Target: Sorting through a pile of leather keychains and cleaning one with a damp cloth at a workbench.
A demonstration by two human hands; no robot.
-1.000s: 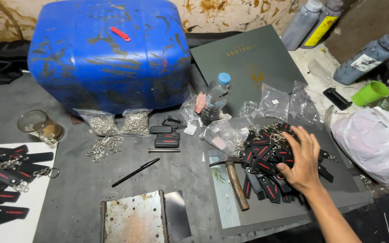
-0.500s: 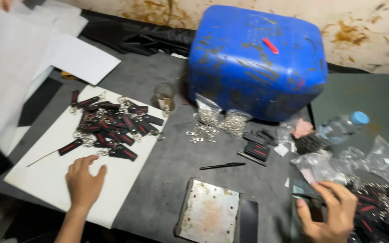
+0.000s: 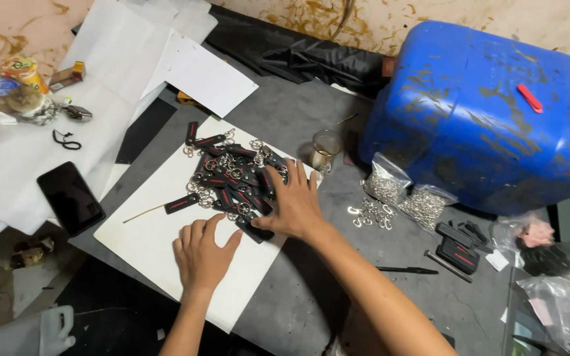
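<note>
A pile of black key fobs with red stripes and metal rings (image 3: pixel 229 173) lies on a white board (image 3: pixel 153 247) on the grey table. My right hand (image 3: pixel 293 206) rests flat on the pile's right edge, fingers spread over the fobs. My left hand (image 3: pixel 202 254) lies flat on the board just below the pile, its fingertips close to the nearest fob. One single fob (image 3: pixel 181 204) lies apart at the pile's left. Neither hand grips anything.
A big blue plastic drum (image 3: pixel 489 109) lies at the back right. Bags of metal rings (image 3: pixel 404 194) and loose rings sit before it. A small glass jar (image 3: pixel 324 149) stands near the pile. A black phone (image 3: pixel 70 196), white papers (image 3: pixel 192 66) and a black pen (image 3: pixel 407 269) lie around.
The view swung left. My right hand left the fob heap at the right and now lies on the pile on the white board. My left hand moved closer to that pile.
</note>
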